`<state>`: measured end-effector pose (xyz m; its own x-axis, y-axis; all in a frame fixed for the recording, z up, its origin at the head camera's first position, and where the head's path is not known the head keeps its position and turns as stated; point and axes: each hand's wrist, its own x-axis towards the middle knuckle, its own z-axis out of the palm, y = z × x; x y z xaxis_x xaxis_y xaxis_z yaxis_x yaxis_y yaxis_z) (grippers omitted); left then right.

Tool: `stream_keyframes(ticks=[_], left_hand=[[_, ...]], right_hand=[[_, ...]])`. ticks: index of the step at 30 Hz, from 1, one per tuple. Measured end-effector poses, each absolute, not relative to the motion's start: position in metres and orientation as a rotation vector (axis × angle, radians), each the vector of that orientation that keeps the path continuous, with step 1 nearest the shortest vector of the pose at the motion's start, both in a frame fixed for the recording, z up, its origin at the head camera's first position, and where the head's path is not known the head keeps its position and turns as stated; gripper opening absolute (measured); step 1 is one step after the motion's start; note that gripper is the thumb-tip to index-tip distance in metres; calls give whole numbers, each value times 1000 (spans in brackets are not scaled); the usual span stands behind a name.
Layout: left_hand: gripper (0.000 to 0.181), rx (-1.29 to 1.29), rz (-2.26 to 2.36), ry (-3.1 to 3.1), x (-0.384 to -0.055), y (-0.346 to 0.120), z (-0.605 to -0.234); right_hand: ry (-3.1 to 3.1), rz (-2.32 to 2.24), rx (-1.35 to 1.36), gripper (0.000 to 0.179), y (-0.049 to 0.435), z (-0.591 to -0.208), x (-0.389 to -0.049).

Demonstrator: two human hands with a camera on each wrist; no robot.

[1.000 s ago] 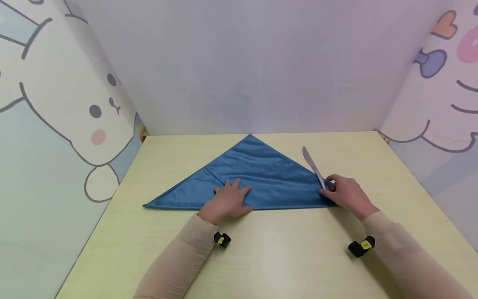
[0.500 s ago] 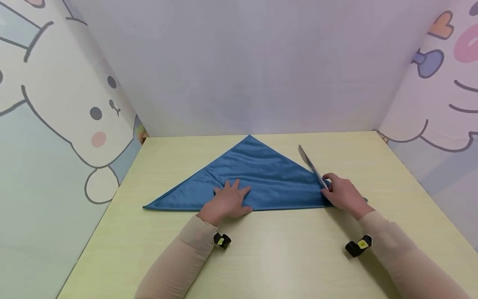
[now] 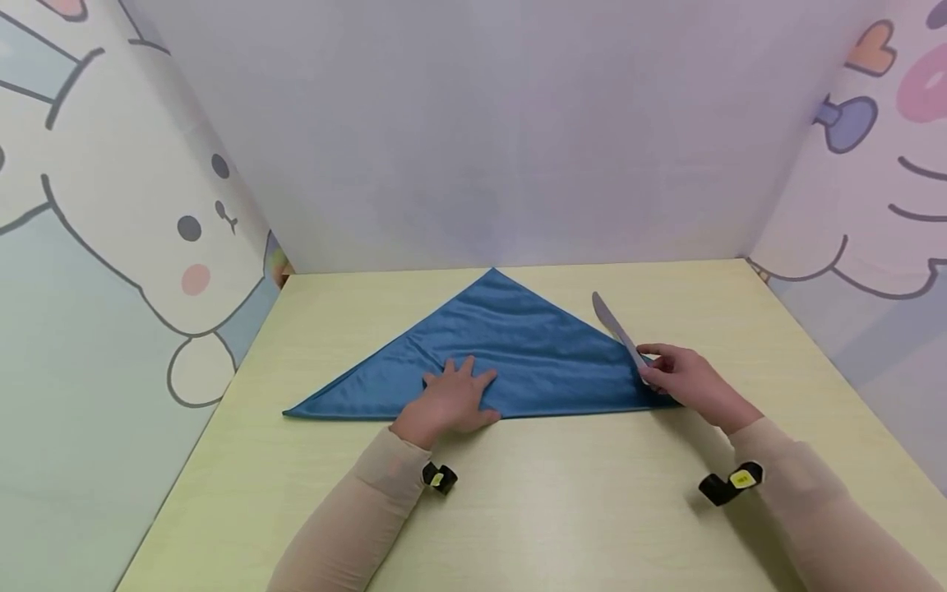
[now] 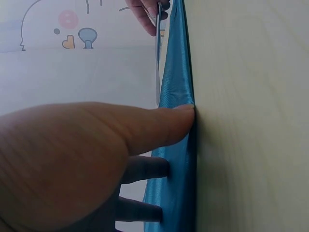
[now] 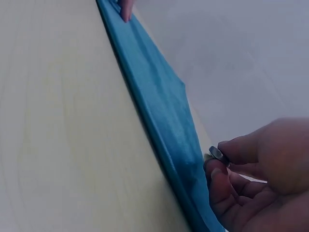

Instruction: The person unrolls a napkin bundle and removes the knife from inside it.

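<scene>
A blue satin-like cloth (image 3: 518, 353), folded into a triangle, lies on the table with its peak pointing away. My left hand (image 3: 450, 396) rests on it left of the middle near the front edge, fingers spread; in the left wrist view the thumb (image 4: 164, 126) lies along the cloth's edge. Over the cloth's right corner, my right hand (image 3: 684, 380) pinches a silver table knife (image 3: 616, 329) by its handle end. The blade slants away to the far left. In the right wrist view the knife's handle end (image 5: 217, 153) shows between thumb and fingers.
The pale wooden table (image 3: 547, 501) runs to a plain light back wall (image 3: 510, 140). Side panels with cartoon drawings (image 3: 185, 247) flank it left and right. Each wrist carries a small black camera (image 3: 440, 478).
The right hand has shifted slightly to the right, and the knife has turned a little in its fingers. Its tip sits slightly left of where it was. The left hand has not moved.
</scene>
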<state>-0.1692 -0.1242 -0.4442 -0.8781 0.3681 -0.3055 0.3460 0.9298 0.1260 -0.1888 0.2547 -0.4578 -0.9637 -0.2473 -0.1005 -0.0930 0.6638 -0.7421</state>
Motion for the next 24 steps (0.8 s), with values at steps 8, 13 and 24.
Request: stream_keyframes(ticks=[8,13,24], left_hand=[[72,536,94,2772,-170,-125,-445],[72,530,105,2762,-169,-124,-444],[72,535,105,2756,-168,-124,-443]], right_hand=[[2408,-1464,-188,56,260,-454,-187],[2359,-1529,-140,56,260,-453,-187],[2441,-1556,-95,60,273,-443,-194]])
